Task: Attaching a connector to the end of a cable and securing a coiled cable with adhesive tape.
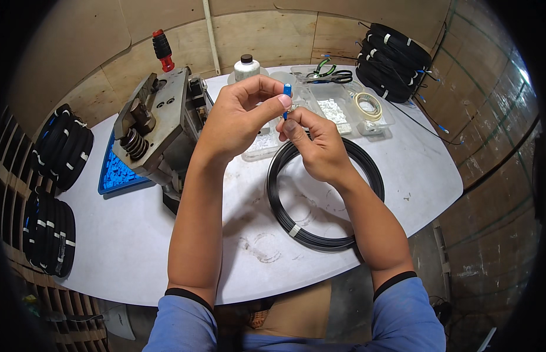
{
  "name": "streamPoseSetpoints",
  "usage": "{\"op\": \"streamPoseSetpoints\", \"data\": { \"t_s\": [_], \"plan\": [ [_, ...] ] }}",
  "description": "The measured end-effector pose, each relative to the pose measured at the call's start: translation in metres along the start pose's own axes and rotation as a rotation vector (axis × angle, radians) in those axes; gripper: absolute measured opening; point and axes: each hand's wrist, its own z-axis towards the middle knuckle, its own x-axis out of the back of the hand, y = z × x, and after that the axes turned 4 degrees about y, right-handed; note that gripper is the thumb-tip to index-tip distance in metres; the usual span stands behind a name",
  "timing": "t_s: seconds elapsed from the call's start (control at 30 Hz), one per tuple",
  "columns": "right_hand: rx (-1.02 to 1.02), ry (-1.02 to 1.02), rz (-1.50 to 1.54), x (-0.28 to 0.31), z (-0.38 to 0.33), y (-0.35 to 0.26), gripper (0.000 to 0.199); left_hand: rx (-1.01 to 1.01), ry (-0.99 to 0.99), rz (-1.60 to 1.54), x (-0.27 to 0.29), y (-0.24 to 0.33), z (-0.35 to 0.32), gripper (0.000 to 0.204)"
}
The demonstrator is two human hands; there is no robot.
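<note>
My left hand (241, 114) is raised over the white table (138, 234) and pinches a small blue connector piece (287, 90) between thumb and forefinger. My right hand (317, 141) is just below and to the right of it, fingertips pinching the thin cable end that meets the blue piece. Under my right wrist lies a black cable coil (311, 234), flat on the table and bound with a white tie. Both hands are held close together, almost touching.
A grey metal press tool (161, 123) with a red-and-black handle stands at the left, a blue tray (117, 173) of blue parts beside it. Clear trays (337, 108), a tape roll (368, 105), a white bottle (246, 67) and pliers (329, 73) sit behind. Stacks of black coils (393, 58) lie at back right and left (64, 146).
</note>
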Motion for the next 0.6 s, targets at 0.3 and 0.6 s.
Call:
{"op": "streamPoseSetpoints", "data": {
  "t_s": [0.3, 0.6],
  "plan": [
    [-0.023, -0.007, 0.091, -0.0014, -0.0006, 0.004, 0.027, 0.088, -0.161, -0.195, 0.0075, -0.008, 0.0015, 0.026],
    [-0.011, 0.013, 0.111, 0.0, -0.0009, 0.0061, 0.024, 0.043, -0.151, -0.182, 0.0054, -0.0097, 0.002, 0.022]
  ]
}}
